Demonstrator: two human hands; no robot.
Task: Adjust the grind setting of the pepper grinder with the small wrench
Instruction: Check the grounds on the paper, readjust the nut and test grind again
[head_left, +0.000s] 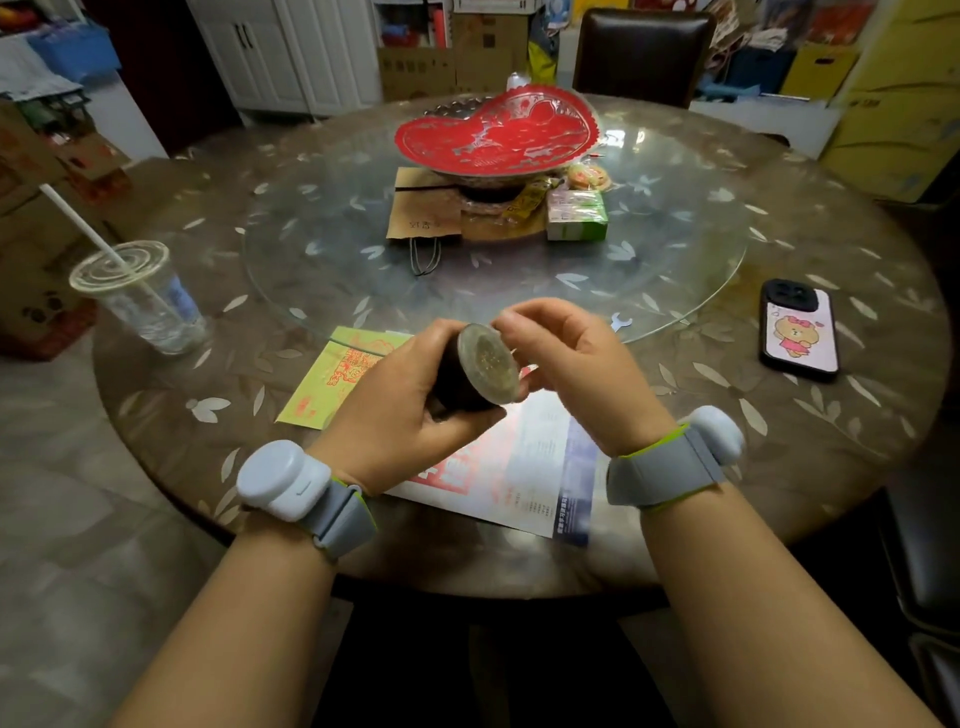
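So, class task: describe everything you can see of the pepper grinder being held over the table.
The pepper grinder is a dark, round-bodied piece held on its side above the papers, its circular grey end tilted up toward the camera, with speckled bits at the centre. The left hand grips the body; the right hand's fingers touch the rim of that end. Its far end is hidden.

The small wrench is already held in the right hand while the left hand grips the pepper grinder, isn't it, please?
Not quite. In the head view the small wrench lies on the table, just beyond the right hand, not held in it. The right hand's fingers are at the grinder's end instead. The rest holds: the left hand grips the pepper grinder.
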